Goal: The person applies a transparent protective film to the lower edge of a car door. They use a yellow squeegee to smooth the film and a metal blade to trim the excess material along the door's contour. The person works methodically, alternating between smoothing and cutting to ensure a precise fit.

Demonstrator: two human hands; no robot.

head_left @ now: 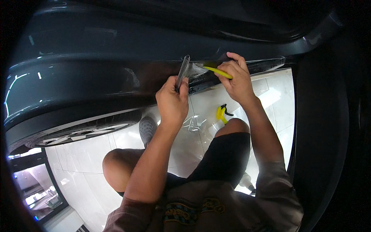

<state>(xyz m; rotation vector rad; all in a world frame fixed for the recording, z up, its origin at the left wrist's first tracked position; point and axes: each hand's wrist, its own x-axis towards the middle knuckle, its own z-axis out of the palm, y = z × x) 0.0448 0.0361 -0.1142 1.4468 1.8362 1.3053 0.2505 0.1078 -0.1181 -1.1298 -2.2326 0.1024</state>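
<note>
My left hand (172,101) is closed around a slim, clear-grey bar (183,71) that points up toward the car's dark sill (135,73). Between finger and thumb, my right hand (237,79) grips a slim yellow-green hand tool (218,72). Its tip meets the lower edge of the sill at a wrinkled, whitish patch of clear film (198,70). My right forefinger reaches up near the dark panel. The exact kind of either tool is too small to tell.
A yellow spray bottle with a black trigger (222,113) stands on the pale tiled floor (270,100) by my right knee. The car's wheel (85,131) is at the left, near a grey clog (147,129). An open car door (319,127) borders the right side.
</note>
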